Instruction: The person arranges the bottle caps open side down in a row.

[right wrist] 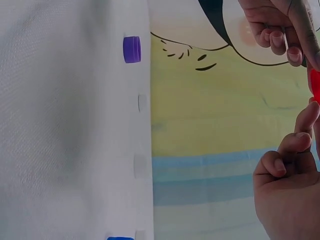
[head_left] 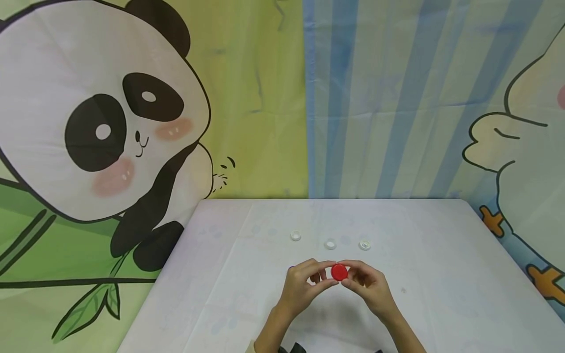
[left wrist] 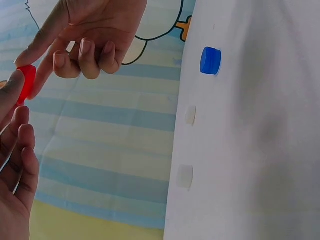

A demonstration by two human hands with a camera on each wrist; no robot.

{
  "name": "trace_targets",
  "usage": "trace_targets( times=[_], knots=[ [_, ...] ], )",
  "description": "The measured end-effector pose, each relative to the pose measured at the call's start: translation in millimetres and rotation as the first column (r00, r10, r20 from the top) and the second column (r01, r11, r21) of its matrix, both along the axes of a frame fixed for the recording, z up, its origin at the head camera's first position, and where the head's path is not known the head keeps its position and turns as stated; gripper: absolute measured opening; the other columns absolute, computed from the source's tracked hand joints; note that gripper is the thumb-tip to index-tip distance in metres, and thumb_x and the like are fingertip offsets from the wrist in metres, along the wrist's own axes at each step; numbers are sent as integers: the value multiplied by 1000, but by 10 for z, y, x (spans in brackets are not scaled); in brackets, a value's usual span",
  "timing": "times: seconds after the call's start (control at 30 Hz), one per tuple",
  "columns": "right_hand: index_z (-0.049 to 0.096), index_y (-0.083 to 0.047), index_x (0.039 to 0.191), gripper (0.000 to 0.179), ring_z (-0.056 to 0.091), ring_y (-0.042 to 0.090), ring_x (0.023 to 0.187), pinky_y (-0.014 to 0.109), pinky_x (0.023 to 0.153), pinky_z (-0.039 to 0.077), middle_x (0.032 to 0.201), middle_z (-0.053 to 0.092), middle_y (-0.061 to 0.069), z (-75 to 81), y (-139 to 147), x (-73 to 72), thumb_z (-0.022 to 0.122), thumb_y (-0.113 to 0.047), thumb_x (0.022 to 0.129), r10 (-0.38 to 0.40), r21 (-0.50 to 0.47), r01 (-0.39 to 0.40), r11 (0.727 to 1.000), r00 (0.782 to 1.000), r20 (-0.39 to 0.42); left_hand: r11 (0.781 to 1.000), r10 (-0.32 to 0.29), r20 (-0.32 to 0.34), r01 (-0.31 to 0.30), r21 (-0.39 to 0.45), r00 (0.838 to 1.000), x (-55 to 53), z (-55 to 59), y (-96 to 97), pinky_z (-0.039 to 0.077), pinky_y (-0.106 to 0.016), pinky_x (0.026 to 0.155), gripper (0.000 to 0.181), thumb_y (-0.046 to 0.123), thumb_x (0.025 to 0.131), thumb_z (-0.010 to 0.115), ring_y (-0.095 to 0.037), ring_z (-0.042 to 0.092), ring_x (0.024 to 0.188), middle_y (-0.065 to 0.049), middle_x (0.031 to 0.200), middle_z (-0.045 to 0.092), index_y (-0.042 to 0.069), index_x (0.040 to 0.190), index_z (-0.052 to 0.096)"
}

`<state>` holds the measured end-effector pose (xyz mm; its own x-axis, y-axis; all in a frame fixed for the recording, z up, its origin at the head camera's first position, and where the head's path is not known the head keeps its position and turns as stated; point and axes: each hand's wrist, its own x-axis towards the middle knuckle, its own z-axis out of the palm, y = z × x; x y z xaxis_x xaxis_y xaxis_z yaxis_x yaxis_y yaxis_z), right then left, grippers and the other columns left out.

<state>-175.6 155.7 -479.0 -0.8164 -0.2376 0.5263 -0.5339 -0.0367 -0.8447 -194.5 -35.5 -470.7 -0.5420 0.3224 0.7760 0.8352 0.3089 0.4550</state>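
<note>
The red cap was held up above the tabletop, between the left hand and the right hand. On each hand, thumb and index pinched its edge, parted by about the cap's width, while the other fingers bent loosely inward. Beyond the hands lay 3 pale round pieces in a rough row, well apart from one another. A purple cap stood on the tabletop, mostly hidden behind the left hand in the head view, and a blue cap showed in the left wrist view. A cartoon panda covered the left backdrop.
</note>
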Motion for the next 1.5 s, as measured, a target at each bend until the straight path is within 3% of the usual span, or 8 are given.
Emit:
trace_targets(
  times=[0.27,0.43,0.6,0.77,0.97,1.17,1.4,1.5],
  knots=[
    [61,-7,107,32,44,10,60,27,49,36,68,52,-2,21,-23,27,65,3,77,-140,107,137,985,990,18,1000,-7,21,7,-4,1000,-26,-43,-13,41,-6,54,31,24,76,70,4,46,58,8,64,53,13,105,66],
    [61,-5,106,29,45,12,60,26,50,37,67,53,1,132,-84,80,65,1,79,-195,140,186,972,980,48,1000,-2,30,2,10,1000,-55,-86,-11,41,-6,56,30,23,78,69,4,46,60,8,64,53,13,105,65],
    [61,-2,106,27,43,11,56,24,47,36,65,53,3,156,-130,75,64,1,79,-246,165,240,957,969,16,1000,12,38,-13,21,999,-116,-135,14,41,-7,55,29,23,78,69,4,47,58,8,62,54,12,104,66],
    [60,-1,108,28,39,7,52,23,44,34,64,52,5,79,-157,6,63,0,80,-267,155,262,952,963,12,999,31,48,-32,25,998,-200,-193,36,41,-7,51,29,22,77,70,2,46,55,6,60,53,11,104,66],
    [62,-9,111,29,39,4,49,22,43,34,62,51,0,-196,-167,-104,63,-8,82,-332,199,310,930,939,90,998,44,141,-49,37,989,-265,-364,37,40,-8,50,28,22,77,70,1,47,54,5,60,54,12,103,66],
    [64,-20,110,29,38,2,48,20,40,33,63,53,-7,-422,-166,-163,66,-23,81,-416,305,360,882,898,144,996,83,215,-88,13,973,-306,-597,41,38,-8,48,29,26,77,69,3,45,54,5,60,55,11,103,66],
    [67,-10,107,30,34,-1,47,17,41,31,61,51,-12,-529,-165,-204,67,-24,80,-465,455,432,779,884,-44,978,197,238,-174,-114,951,-327,-755,56,34,-6,46,30,32,76,68,8,40,51,10,57,54,15,101,68],
    [68,-8,105,30,32,-2,48,17,42,30,61,52,-13,-565,-163,-219,69,-22,78,-473,501,445,742,877,-79,966,238,242,-202,-163,941,-322,-798,63,32,-6,46,29,31,76,69,8,39,50,10,56,53,16,100,68]
  ],
)
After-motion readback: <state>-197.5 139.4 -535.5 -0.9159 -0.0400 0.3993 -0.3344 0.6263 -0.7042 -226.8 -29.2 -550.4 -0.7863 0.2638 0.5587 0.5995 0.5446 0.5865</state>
